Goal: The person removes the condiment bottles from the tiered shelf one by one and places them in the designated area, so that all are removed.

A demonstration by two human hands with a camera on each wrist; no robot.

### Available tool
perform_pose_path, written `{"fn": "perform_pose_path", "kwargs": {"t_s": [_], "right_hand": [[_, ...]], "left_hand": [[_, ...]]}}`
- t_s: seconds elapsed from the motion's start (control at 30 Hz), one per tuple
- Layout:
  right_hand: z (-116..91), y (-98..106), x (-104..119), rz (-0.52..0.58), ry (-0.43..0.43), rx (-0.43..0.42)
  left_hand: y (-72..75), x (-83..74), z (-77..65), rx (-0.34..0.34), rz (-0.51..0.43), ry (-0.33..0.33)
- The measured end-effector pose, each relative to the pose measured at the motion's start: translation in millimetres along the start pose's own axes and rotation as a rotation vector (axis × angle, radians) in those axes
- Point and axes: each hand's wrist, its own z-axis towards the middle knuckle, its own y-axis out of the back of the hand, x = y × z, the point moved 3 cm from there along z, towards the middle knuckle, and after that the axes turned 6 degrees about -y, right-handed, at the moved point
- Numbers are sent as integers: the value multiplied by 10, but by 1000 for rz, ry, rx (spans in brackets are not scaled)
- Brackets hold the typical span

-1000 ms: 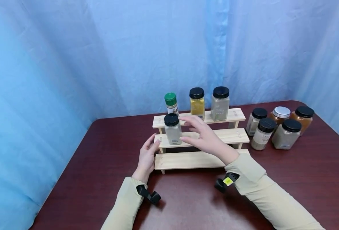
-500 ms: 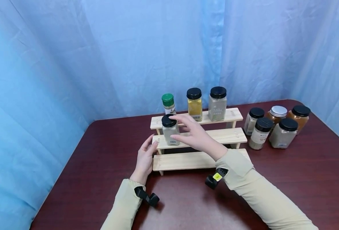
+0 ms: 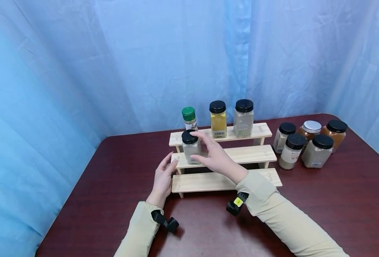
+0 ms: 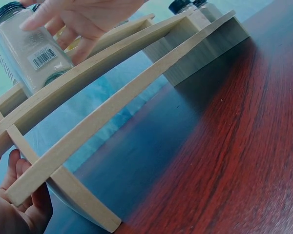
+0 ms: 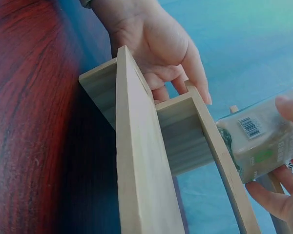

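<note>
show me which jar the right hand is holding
The black-lidded jar near the left end of the middle shelf, the only one there; the others stand untouched on the top shelf or table.

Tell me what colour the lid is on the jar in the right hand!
The lid is black, seen best in the head view.

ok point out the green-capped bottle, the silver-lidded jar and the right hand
green-capped bottle (image 3: 188, 115), head view, on its cap
silver-lidded jar (image 3: 311, 127), head view, on its lid
right hand (image 3: 217, 157), head view, back of hand
</note>
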Motion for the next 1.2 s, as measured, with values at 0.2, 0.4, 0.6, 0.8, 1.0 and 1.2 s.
{"fn": "perform_pose_path", "kwargs": {"t_s": [0.2,0.4,0.6,0.8,1.0,1.2], "right_hand": [[-14,-24,-4,-1,14,-31],[-26,-61,-29,-14,20,-54],[-49,-67,-37,-11,15,-69],[-70,-59,-40,-5,29,-97],[-84,-57,-69,30,45,-127],[-68,-59,-56,27,51,-109]], "left_hand": [[2,8,0,-6,-4,-8],[1,9,-12,-7,-2,5],[-4,6,-14,-7,-4,2],[-11,4,-18,1,-9,-5],[-7,13,1,-6,1,-10],[-2,19,8,-8,-7,-1]]}}
